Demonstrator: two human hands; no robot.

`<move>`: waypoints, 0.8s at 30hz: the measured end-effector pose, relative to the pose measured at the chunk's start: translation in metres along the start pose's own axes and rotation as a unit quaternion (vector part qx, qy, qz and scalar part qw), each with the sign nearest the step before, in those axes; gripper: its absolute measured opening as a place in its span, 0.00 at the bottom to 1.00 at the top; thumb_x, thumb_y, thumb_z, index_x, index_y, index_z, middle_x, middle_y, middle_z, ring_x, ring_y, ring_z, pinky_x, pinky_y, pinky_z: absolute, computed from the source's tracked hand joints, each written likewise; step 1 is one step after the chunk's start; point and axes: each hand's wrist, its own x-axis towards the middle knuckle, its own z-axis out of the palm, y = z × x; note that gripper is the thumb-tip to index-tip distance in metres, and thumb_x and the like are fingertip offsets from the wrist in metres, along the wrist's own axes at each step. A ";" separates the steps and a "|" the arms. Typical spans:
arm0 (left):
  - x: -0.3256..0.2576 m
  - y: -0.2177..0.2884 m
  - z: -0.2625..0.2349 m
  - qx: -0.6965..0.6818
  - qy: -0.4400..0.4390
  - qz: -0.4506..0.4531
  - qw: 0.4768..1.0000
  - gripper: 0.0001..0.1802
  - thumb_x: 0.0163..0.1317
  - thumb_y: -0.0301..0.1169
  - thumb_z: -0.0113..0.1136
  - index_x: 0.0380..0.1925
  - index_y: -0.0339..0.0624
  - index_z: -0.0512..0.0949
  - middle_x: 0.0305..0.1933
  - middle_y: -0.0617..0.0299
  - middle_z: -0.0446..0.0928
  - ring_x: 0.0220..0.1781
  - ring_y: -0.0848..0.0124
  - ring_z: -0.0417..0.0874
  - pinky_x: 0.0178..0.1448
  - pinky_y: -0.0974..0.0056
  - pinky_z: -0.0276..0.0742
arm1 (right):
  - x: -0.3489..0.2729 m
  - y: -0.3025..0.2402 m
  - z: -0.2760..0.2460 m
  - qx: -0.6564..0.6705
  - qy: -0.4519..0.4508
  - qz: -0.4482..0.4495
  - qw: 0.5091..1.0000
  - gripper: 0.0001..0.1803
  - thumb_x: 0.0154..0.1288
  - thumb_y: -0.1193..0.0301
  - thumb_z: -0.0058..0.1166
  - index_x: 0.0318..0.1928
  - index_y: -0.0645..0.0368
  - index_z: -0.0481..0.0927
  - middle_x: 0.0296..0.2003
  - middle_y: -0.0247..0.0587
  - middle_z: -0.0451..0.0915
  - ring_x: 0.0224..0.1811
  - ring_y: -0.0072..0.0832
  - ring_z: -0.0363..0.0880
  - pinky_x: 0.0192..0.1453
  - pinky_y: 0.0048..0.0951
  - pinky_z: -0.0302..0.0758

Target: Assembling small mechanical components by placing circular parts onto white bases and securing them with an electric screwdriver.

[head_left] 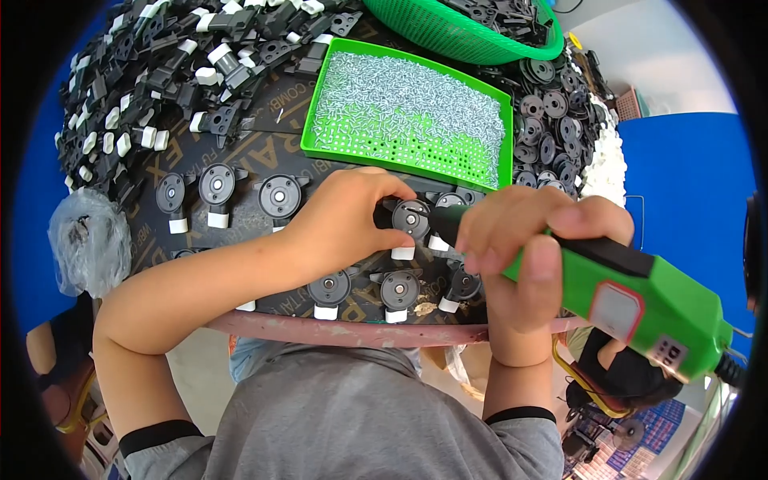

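Note:
My right hand (528, 248) is wrapped round a green and black electric screwdriver (664, 300), a cord running from its rear end. Its dark tip meets the face of a round black plastic part with a white tab (411, 224). The thumb and fingers of my left hand (340, 214) are closed on that same part from the left, holding it against the table. Around my hands lie several similar round parts with white tabs, among them one (280, 197) left of my left hand and one (400, 290) nearer to me. Whether a screw sits under the tip is hidden.
A green perforated tray (384, 162) of small silver screws lies beyond my hands. Behind it stands a green basket (472, 44) of black parts. Black-and-white pieces (224, 68) are heaped far left, black discs (552, 104) and white pieces (606, 164) right. A clear plastic bag (90, 240) hangs left.

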 end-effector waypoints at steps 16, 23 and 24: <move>0.005 -0.004 0.002 -0.010 -0.005 -0.007 1.000 0.25 0.43 0.31 0.78 0.43 0.36 0.83 0.40 0.49 0.82 0.42 0.56 0.84 0.48 0.58 0.78 | 0.005 0.029 -0.011 -0.192 -0.054 -0.002 0.980 0.14 0.71 0.70 0.53 0.47 0.55 0.60 0.17 0.36 0.68 0.15 0.25 0.67 0.21 0.30 0.72; 0.004 -0.003 0.003 0.018 -0.020 0.017 1.000 0.26 0.43 0.32 0.78 0.44 0.36 0.83 0.39 0.48 0.82 0.40 0.56 0.84 0.47 0.59 0.79 | 0.015 0.003 -0.025 -0.134 -0.112 -0.031 0.984 0.13 0.71 0.71 0.53 0.49 0.57 0.63 0.18 0.36 0.69 0.17 0.26 0.69 0.21 0.30 0.71; 0.004 -0.005 0.005 0.023 0.005 0.031 0.999 0.25 0.43 0.32 0.78 0.44 0.36 0.83 0.39 0.48 0.82 0.40 0.55 0.84 0.47 0.58 0.79 | 0.012 -0.005 -0.017 -0.010 -0.050 -0.046 0.998 0.12 0.73 0.70 0.48 0.51 0.57 0.64 0.19 0.35 0.69 0.16 0.26 0.69 0.21 0.30 0.72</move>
